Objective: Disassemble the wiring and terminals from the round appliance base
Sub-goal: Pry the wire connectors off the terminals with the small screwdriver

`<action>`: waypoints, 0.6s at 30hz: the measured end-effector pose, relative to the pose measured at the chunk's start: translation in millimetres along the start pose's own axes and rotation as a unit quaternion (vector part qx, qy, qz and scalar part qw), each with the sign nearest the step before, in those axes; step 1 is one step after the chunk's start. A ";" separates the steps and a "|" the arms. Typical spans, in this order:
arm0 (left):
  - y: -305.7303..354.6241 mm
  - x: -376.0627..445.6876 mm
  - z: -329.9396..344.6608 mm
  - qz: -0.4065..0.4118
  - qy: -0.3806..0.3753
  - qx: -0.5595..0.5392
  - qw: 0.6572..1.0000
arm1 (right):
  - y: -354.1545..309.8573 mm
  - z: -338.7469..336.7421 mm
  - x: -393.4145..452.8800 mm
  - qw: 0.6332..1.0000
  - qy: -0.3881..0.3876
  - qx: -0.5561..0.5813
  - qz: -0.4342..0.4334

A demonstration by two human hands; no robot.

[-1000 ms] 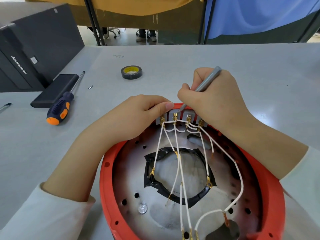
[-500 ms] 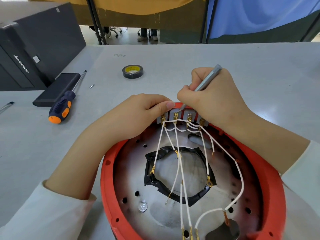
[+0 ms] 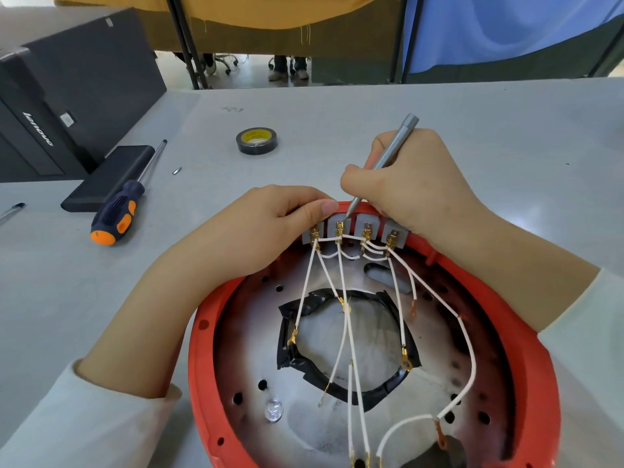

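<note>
Here, a slim grey metal screwdriver point(image 3: 391, 153) meets the second brass terminal point(image 3: 339, 228) on the round red appliance base point(image 3: 199, 349), near on the grey table point(image 3: 506, 130).
Right hand point(image 3: 412, 187) grips the driver; left hand point(image 3: 270, 228) pinches the rim. A slipped tip could likely nick the thin white wires point(image 3: 342, 285).

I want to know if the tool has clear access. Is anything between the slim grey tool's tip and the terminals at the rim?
Nothing visible blocks it. The right hand holds the grey tool with its tip at the second terminal. The left hand grips the rim beside it, not across it.
</note>
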State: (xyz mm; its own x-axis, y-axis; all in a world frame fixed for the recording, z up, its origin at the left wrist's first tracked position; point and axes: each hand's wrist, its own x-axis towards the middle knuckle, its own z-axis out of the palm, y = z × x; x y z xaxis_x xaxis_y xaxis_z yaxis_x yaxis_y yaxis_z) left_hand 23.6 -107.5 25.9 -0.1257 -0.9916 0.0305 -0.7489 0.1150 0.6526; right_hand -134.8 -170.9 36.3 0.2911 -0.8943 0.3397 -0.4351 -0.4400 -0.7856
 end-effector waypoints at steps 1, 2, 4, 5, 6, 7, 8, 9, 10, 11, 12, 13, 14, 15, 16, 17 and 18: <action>-0.2 0.1 0.0 0.002 0.002 0.000 1.000 | 0.0 0.0 -2.3 1.000 0.007 -0.007 -0.012; -0.3 0.0 -0.2 0.003 0.004 0.001 1.000 | -0.2 -0.7 -4.6 1.000 0.012 -0.014 -0.025; -0.3 0.0 -0.3 0.004 0.005 0.000 1.000 | -1.0 -2.6 -9.4 0.998 0.027 -0.023 -0.049; -0.3 -0.2 -0.3 0.004 0.006 -0.003 1.000 | -1.3 -3.4 -11.1 0.998 0.035 -0.021 -0.057; -0.4 -0.2 0.0 0.005 0.006 -0.005 1.000 | -1.4 -4.0 -12.0 0.997 0.039 -0.017 -0.062; -0.5 -0.3 0.2 0.005 0.007 -0.006 1.000 | -1.6 -4.2 -12.3 0.997 0.040 -0.013 -0.062; -0.6 -0.1 0.1 0.005 0.008 -0.006 1.000 | -1.6 -3.8 -12.3 0.997 0.037 -0.011 -0.061; -0.6 -0.2 0.2 0.005 0.007 -0.005 1.000 | -1.4 -3.2 -12.2 0.998 0.033 -0.012 -0.059; -0.7 -0.1 0.2 0.006 0.007 -0.004 1.000 | -1.0 -2.6 -11.6 0.998 0.028 -0.014 -0.058; -0.8 0.0 0.1 0.006 0.007 -0.004 1.000 | -0.6 -2.1 -11.0 0.998 0.023 -0.017 -0.057; -0.9 0.0 0.1 0.007 0.008 -0.004 1.000 | -0.5 -1.9 -10.5 0.998 0.020 -0.017 -0.057; -0.8 -0.1 0.1 0.008 0.009 -0.004 1.000 | -0.4 -1.8 -10.5 0.998 0.020 -0.016 -0.058; -0.7 -0.1 0.0 0.009 0.009 -0.005 1.000 | -0.5 -1.6 -11.0 0.998 0.023 -0.015 -0.065; -0.6 -0.1 0.0 0.011 0.007 -0.006 1.000 | -0.6 -1.5 -11.8 0.997 0.028 -0.019 -0.075; -0.3 -0.1 -0.1 0.013 0.005 -0.007 1.000 | -0.9 -1.1 -12.9 0.995 0.034 -0.025 -0.089; 0.1 -0.4 -0.2 0.016 0.003 -0.007 1.000 | -1.5 -0.6 -14.2 0.994 0.037 -0.032 -0.103; 0.6 -0.7 -0.2 0.018 0.003 -0.006 1.000 | -2.1 -0.1 -15.1 0.992 0.038 -0.037 -0.113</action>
State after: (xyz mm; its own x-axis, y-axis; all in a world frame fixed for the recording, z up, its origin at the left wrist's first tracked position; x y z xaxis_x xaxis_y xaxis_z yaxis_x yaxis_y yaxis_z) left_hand 23.3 -106.7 26.4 -0.1493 -0.9870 0.0589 -0.7355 0.1507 0.6605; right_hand -138.5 -156.5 32.8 0.3247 -0.7740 0.5436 -0.4273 -0.6328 -0.6457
